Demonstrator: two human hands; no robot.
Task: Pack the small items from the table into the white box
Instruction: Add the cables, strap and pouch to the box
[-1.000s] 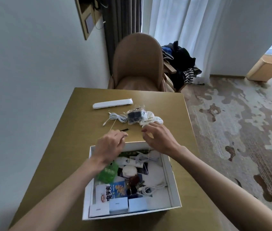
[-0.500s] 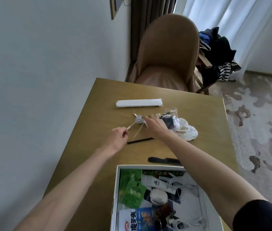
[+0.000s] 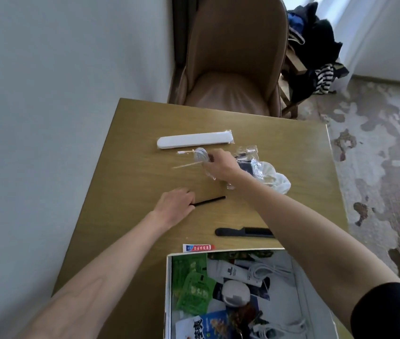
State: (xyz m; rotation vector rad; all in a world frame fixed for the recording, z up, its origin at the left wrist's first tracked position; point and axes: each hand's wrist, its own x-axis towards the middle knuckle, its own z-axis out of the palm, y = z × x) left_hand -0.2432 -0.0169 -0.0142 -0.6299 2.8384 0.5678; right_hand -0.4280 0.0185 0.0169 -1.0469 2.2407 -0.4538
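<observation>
Gathering strays: the right hand [image 3: 221, 165] pinches the coiled white cable [image 3: 201, 155], the left hand [image 3: 175, 204] closes fingers on the black stick [image 3: 210, 201]; next, carry both toward six o'clock into the white box [image 3: 168, 289].

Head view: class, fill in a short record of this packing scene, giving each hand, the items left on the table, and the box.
left hand: closed on one end of thin black stick
right hand: fingers on coiled white cable
also on table: long white case, black comb, small toothpaste tube, clear plastic bags
white box: open, partly filled, at near edge
packing: unfinished
</observation>
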